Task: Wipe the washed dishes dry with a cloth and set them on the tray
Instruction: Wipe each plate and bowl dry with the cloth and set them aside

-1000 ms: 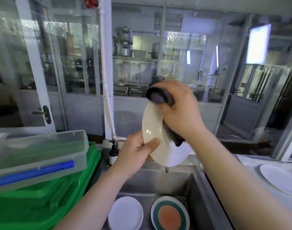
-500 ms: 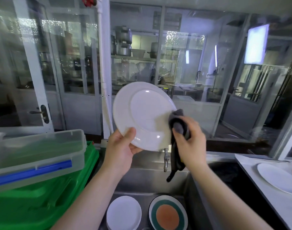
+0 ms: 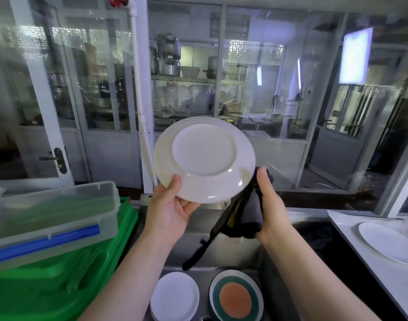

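Facing the camera with its underside, foot ring toward the viewer, white plate (image 3: 204, 159) held raised above the sink (image 3: 242, 258), tilted with its lower rim toward the body. Gripped at the lower-left rim by left hand (image 3: 172, 210): thumb laid over the near face, remaining fingers curled behind the rim and mostly hidden. Dark cloth (image 3: 244, 214) bunched in right hand (image 3: 270, 209), thumb pointing up along the fold, fingers wrapped round the wad; one long tail hanging down toward the sink. Cloth touching or just beside the plate's lower-right rim; contact not certain from this view. Key relation: plate lying up and to the left of the right-hand fingers, so the cloth hand clearly the nearer one for a wipe across the exposed underside, sweep running from lower right toward upper left. Judged step: drying the back of the plate, front face not visible, dryness not readable. Down in the sink, a stack of white plates (image 3: 175, 295) and beside it a plate with green ring and orange centre (image 3: 236, 296), presumably yet to be dried. Off to the right, a white plate (image 3: 385, 242) lying on the pale tray (image 3: 344, 218) on the worktop, well apart from both hands. At left, clear lidded box (image 3: 52, 216) resting on green crates (image 3: 59, 281).
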